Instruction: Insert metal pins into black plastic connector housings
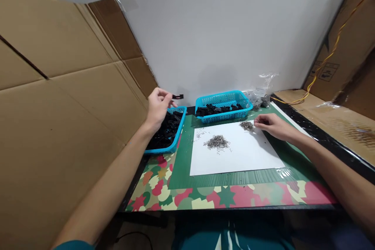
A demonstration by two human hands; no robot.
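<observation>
The left grip (158, 104) holds a small black part (178, 97)

a black tabletop (319, 134) bears a patterned sheet (243, 196) along its near edge; a green sheet (182, 164) overlaps that, with white paper (234, 162) on top; a larger metal heap (217, 141) and a smaller metal heap (246, 125) lie there; left blue basket (166, 150), far blue basket (225, 116) and clear bags (257, 99) stand around.
</observation>
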